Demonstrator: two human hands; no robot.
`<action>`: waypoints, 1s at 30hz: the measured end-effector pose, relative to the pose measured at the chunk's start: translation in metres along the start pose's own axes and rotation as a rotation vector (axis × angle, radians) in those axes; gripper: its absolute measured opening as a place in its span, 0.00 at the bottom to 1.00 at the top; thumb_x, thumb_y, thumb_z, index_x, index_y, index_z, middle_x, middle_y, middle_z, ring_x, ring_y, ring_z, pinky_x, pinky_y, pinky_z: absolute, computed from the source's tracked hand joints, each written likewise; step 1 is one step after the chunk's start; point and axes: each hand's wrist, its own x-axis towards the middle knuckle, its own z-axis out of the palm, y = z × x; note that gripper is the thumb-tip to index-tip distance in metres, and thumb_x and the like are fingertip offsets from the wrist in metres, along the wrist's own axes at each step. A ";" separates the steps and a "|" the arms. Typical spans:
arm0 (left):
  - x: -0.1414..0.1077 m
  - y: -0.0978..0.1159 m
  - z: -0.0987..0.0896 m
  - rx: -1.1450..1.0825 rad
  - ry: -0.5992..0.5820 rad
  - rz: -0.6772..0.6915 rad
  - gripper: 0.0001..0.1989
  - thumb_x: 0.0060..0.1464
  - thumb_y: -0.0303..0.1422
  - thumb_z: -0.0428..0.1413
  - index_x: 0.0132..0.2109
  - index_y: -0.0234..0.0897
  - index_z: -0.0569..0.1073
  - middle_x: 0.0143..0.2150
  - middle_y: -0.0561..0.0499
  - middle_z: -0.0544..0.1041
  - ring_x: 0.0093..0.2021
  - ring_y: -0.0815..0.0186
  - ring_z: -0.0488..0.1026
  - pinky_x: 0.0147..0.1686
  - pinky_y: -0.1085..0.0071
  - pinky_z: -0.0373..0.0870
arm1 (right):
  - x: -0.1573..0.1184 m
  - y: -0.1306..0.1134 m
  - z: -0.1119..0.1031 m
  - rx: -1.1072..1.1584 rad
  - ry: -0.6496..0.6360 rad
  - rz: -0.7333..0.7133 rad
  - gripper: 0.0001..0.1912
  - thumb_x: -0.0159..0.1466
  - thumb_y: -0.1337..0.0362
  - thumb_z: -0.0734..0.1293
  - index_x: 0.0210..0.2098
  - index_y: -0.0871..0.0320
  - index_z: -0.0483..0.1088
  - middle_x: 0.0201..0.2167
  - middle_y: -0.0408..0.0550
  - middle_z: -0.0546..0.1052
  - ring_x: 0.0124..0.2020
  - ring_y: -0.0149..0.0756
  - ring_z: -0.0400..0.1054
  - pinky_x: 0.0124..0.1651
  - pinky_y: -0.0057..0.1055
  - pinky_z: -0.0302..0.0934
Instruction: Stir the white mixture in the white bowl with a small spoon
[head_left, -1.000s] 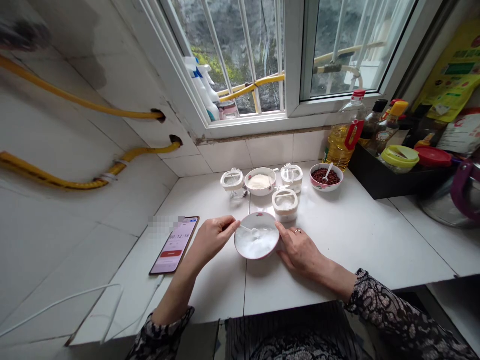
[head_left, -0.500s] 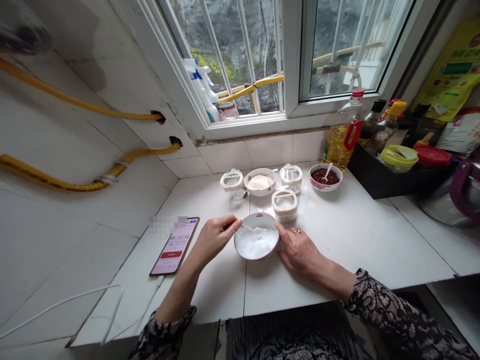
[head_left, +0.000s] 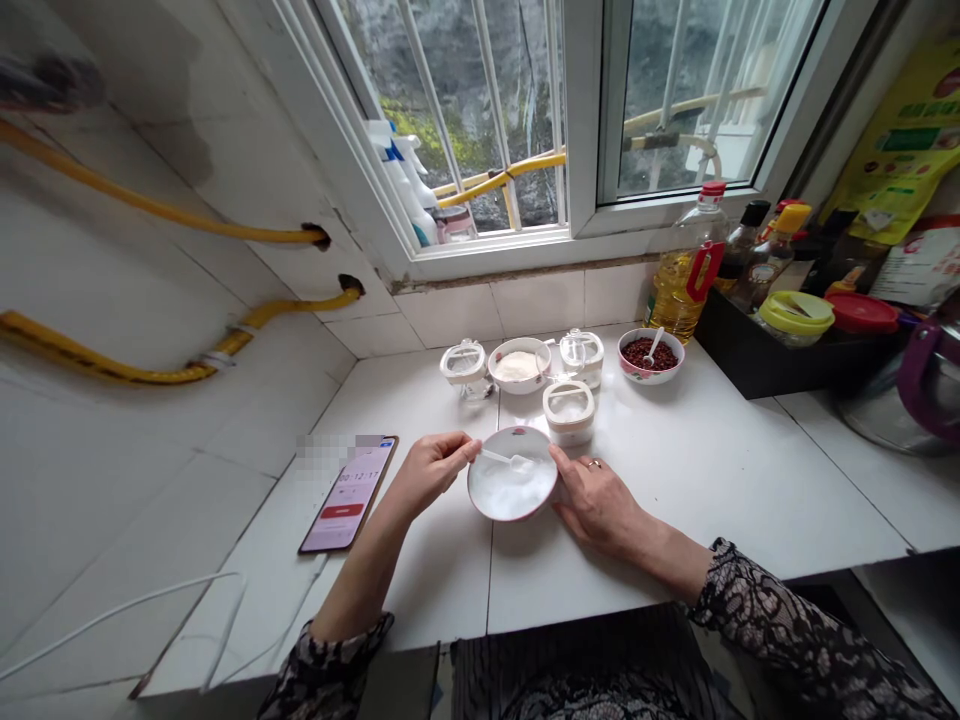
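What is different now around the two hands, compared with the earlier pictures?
The head of the white long-handled spoon has shifted slightly right inside the round white bowl, showing more clearly. Nothing was grasped or released: the left hand keeps the spoon, the right hand the bowl, both nearly in place.

Open countertop (head_left: 724,470) runs from the right hand (head_left: 606,502) to the black box (head_left: 739,362); a jar (head_left: 568,433) blocks behind the held bowl (head_left: 534,442).

left fingers (head_left: 459,452) pinched, right fingers (head_left: 568,474) curved, forearms (head_left: 365,575) angled inward
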 end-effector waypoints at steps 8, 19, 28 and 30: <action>0.005 -0.004 -0.002 -0.210 -0.022 -0.052 0.22 0.43 0.51 0.59 0.21 0.37 0.67 0.16 0.59 0.56 0.15 0.76 0.51 0.15 0.76 0.47 | 0.000 -0.001 0.000 -0.018 -0.015 0.006 0.41 0.64 0.67 0.64 0.70 0.69 0.41 0.43 0.59 0.76 0.42 0.48 0.69 0.46 0.44 0.67; 0.025 0.035 0.006 -0.204 0.205 0.150 0.18 0.51 0.47 0.57 0.24 0.37 0.68 0.16 0.58 0.59 0.16 0.74 0.53 0.16 0.75 0.50 | 0.001 0.000 0.002 -0.016 0.021 -0.010 0.41 0.63 0.67 0.64 0.70 0.70 0.41 0.42 0.59 0.76 0.42 0.49 0.70 0.44 0.44 0.67; 0.034 0.056 0.050 0.357 0.370 0.536 0.16 0.61 0.39 0.49 0.26 0.38 0.67 0.25 0.50 0.73 0.27 0.68 0.67 0.30 0.72 0.58 | 0.000 -0.001 0.001 -0.025 0.005 -0.004 0.40 0.63 0.68 0.64 0.70 0.69 0.43 0.43 0.59 0.76 0.42 0.48 0.69 0.44 0.44 0.67; 0.032 0.052 0.047 0.337 0.381 0.540 0.17 0.62 0.39 0.48 0.27 0.38 0.68 0.25 0.50 0.72 0.26 0.68 0.66 0.29 0.73 0.59 | 0.000 -0.002 0.002 -0.020 0.005 -0.007 0.40 0.63 0.68 0.64 0.69 0.70 0.44 0.43 0.59 0.76 0.42 0.49 0.69 0.44 0.44 0.67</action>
